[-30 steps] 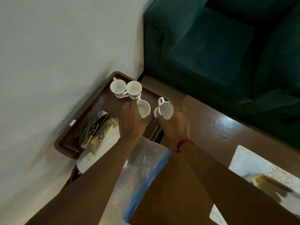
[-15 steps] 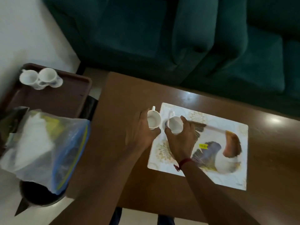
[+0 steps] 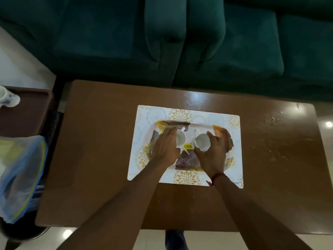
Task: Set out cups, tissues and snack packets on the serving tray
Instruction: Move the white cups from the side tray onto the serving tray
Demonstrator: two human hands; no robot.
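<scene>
A glossy brown table (image 3: 100, 141) carries a white floral placemat (image 3: 232, 159), the serving tray (image 3: 203, 125) on it.

Each hand (image 3: 164, 147) (image 3: 211, 153) grips a white cup (image 3: 180, 139) (image 3: 201, 142) over the serving tray (image 3: 203, 125)

Two white cups (image 3: 180, 138) (image 3: 201, 142) (handles pointing away) sit upright, side by side, on the patterned serving tray (image 3: 220, 131).

A home living room, it seems: a dark green sofa (image 3: 198, 42) stands just behind a low brown coffee table (image 3: 100, 141) on a pale glossy floor (image 3: 23, 69), with a patterned placemat (image 3: 234, 141) on the table.
</scene>
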